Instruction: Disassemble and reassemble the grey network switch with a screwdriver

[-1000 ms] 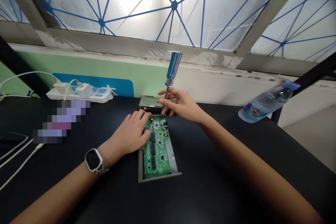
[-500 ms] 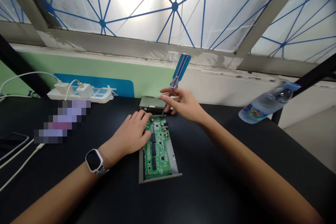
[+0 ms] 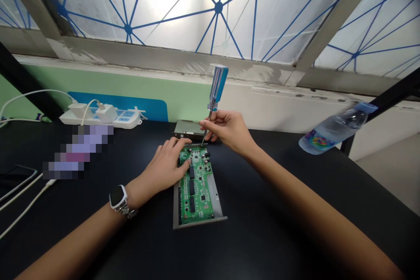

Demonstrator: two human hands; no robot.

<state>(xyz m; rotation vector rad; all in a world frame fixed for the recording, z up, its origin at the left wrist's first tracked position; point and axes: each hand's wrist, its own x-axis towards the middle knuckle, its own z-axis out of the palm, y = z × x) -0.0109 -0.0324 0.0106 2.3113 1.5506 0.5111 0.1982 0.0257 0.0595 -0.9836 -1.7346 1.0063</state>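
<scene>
A green circuit board (image 3: pixel 198 190) lies in a shallow grey metal tray (image 3: pixel 216 200) on the black table. My left hand (image 3: pixel 166 166) holds the far left part of the board, its thumb on the board's surface and the other fingers reaching to the far edge. In my right hand (image 3: pixel 231 131) is a screwdriver (image 3: pixel 218 84) with a blue and clear handle. The thumb and fingers pinch its shaft below the handle. Its tip meets the far edge of the board, near the tray's end wall; whether it sits in a screw I cannot make out.
Behind the board stands a flat metal casing (image 3: pixel 188 127). A white power strip (image 3: pixel 126 119) with plugged-in adapters and cables lies at the back left. To the right a water bottle (image 3: pixel 334 130) leans tilted. A window (image 3: pixel 170 8) fills the background.
The screwdriver handle has swung left and its striped face has turned, while the tip stays at the same spot. My left hand has shifted slightly; the board has stayed put.
</scene>
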